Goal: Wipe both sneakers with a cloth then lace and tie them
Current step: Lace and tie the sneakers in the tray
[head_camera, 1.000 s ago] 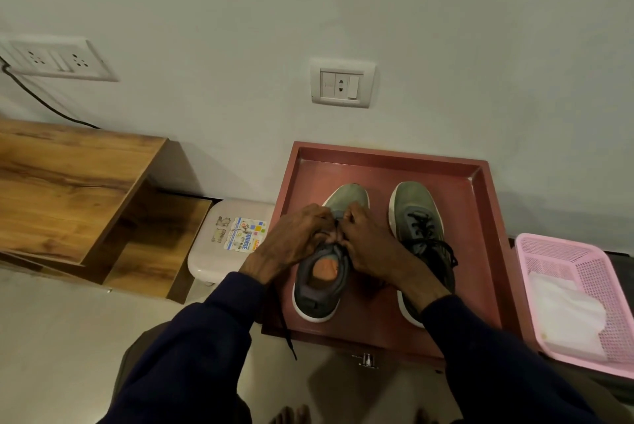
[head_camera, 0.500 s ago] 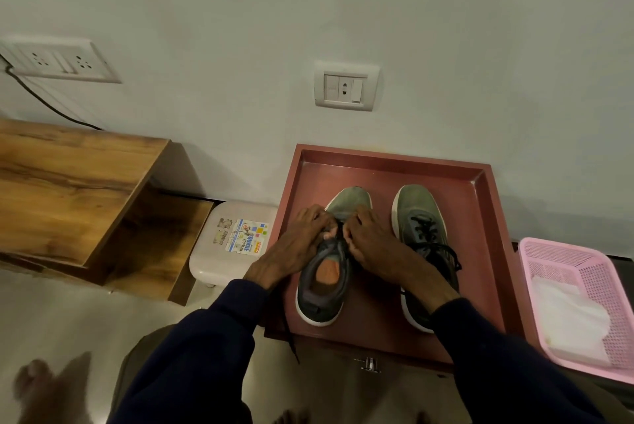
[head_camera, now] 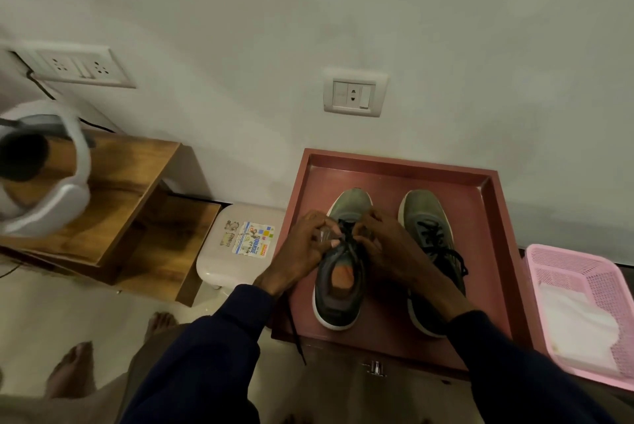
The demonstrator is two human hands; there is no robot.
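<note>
Pinching the lace [head_camera: 347, 235] of the left sneaker [head_camera: 338, 296] are the left hand [head_camera: 303, 250] and right hand [head_camera: 382, 245], fingers curled. It sits in the tray [head_camera: 489, 252] beside the right sneaker [head_camera: 423, 214]. The cloth [head_camera: 579, 317] lies in the basket [head_camera: 566, 260].

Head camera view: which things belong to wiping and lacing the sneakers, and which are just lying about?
In the job: the sneaker being laced, its black lace, the left hand and right hand pinching it, the second sneaker, the white cloth in the pink basket, the red tray.
Lying about: wooden shelf, white stool, wall sockets, a blurred white object far left.
</note>
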